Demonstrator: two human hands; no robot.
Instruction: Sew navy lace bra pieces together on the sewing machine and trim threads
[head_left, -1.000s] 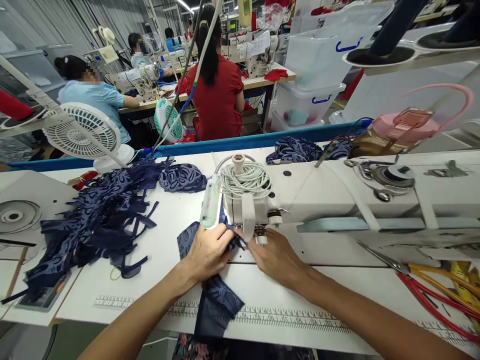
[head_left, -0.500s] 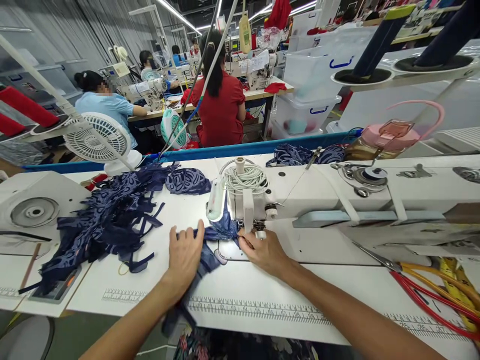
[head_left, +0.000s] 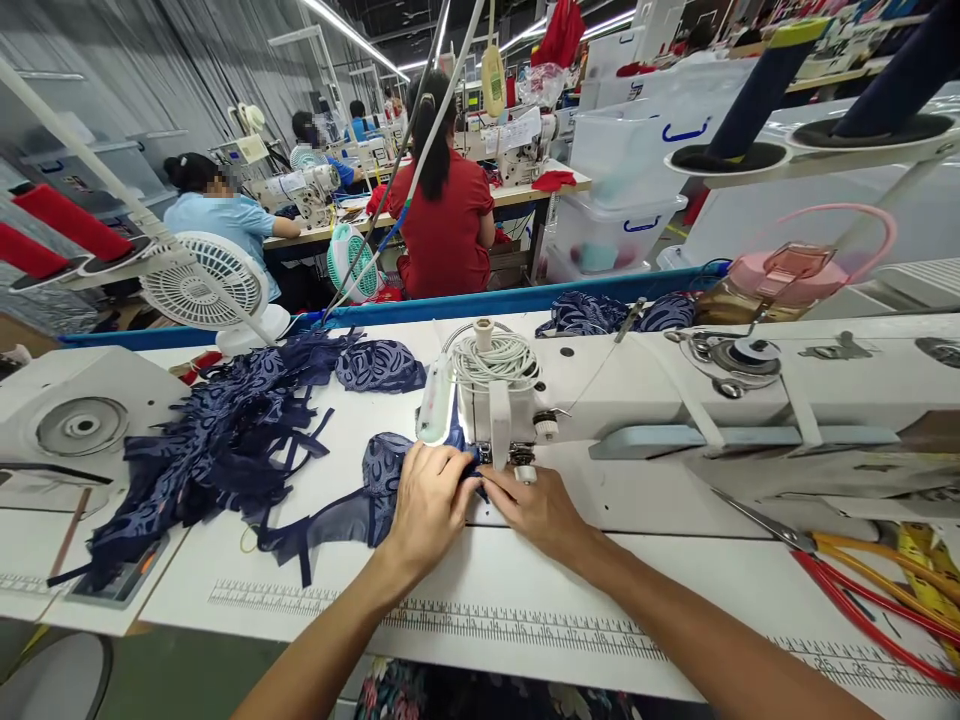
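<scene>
At the needle end of the white sewing machine (head_left: 491, 405), my left hand (head_left: 431, 500) pinches the edge of a navy lace bra (head_left: 381, 470). Its cup and sheer wing lie spread on the table to the left of that hand. From the other side, my right hand (head_left: 536, 505) has its thumb and fingers closed on the same fabric, close by the presser foot. The two hands' fingertips almost meet. Beneath them, the cloth at the needle is mostly hidden.
A heap of navy lace pieces (head_left: 217, 440) lies at left, with a loose cup (head_left: 379, 365) beside it. Red-handled scissors (head_left: 806, 545) rest at right. A white fan (head_left: 206, 285) stands behind the heap. Co-workers sit at machines beyond the blue table edge (head_left: 487, 302).
My left hand has moved right, up to the needle, and closed on the fabric. The bra's hanging part now lies on the table at left. My right hand has barely shifted.
</scene>
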